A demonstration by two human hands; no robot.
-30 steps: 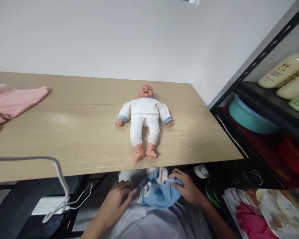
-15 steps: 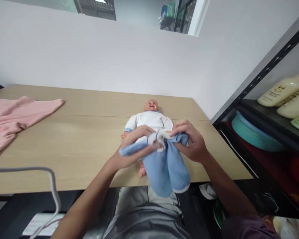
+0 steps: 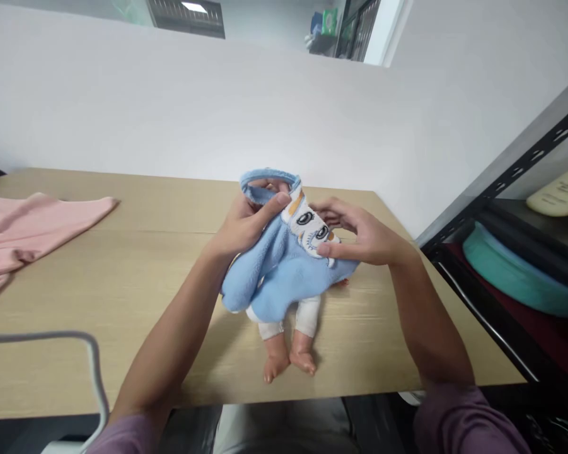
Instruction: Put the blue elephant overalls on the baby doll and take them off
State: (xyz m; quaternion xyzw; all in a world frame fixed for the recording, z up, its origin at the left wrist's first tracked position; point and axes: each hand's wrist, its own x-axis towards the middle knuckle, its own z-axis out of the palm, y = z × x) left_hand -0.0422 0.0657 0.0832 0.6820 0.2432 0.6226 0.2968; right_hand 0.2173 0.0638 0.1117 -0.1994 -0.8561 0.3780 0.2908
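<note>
A light-blue fleece baby garment (image 3: 288, 277) is held up over the doll. It bears a white patch with embroidered eyes and orange details, and a round blue opening stands at its top. My left hand (image 3: 250, 221) pinches it beside that opening, thumb in front. On the other side, my right hand (image 3: 359, 233) has its thumb on the face patch and its fingers behind the cloth. Beneath lies a baby doll (image 3: 307, 315) on its back, legs towards me. Its white trouser legs and bare feet show; the garment and my hands hide its head and most of its body.
The wooden table (image 3: 170, 290) meets a white wall. Pink clothing (image 3: 33, 233) lies at the left, and a grey cable (image 3: 94, 366) curves in at lower left. At right, a black shelf holds a turquoise basin (image 3: 515, 277) and a pale bottle (image 3: 558, 192).
Both hands have raised the garment away from me and turned it, so its face patch and round opening now show. The doll's legs have come into view while its head is now covered.
</note>
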